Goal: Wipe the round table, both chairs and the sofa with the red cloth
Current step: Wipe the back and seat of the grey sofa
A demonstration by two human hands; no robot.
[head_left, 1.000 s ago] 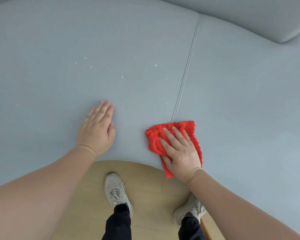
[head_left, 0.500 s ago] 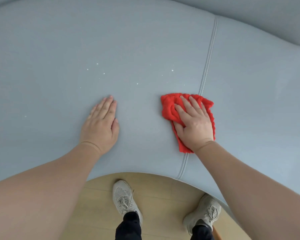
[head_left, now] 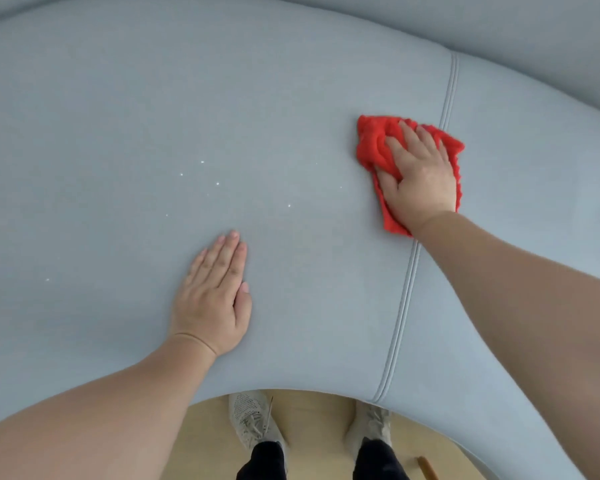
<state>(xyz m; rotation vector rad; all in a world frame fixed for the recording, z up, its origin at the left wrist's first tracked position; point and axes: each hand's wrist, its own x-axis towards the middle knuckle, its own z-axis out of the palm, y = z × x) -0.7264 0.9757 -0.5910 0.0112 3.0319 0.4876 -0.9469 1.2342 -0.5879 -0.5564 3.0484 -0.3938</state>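
Note:
The pale blue-grey sofa seat [head_left: 291, 98] fills most of the view. A red cloth [head_left: 373, 140] lies on it just left of the cushion seam [head_left: 447, 95]. My right hand [head_left: 418, 174] presses down on the cloth with its fingers spread over the top, and the fabric bunches ahead of the fingertips. My left hand [head_left: 213, 299] rests flat on the seat with straight fingers, nearer the front edge and well left of the cloth. Several small white specks [head_left: 217, 183] dot the seat between and beyond the two hands.
The sofa backrest [head_left: 499, 32] curves along the top. Below the seat's front edge lies a light wooden floor [head_left: 312, 431] with my two grey shoes [head_left: 253, 424]. A thin wooden piece [head_left: 427, 468] shows at the bottom right.
My right hand has pushed the red cloth away from the front edge, up the seat beside the seam. The left hand has stayed flat in the same place.

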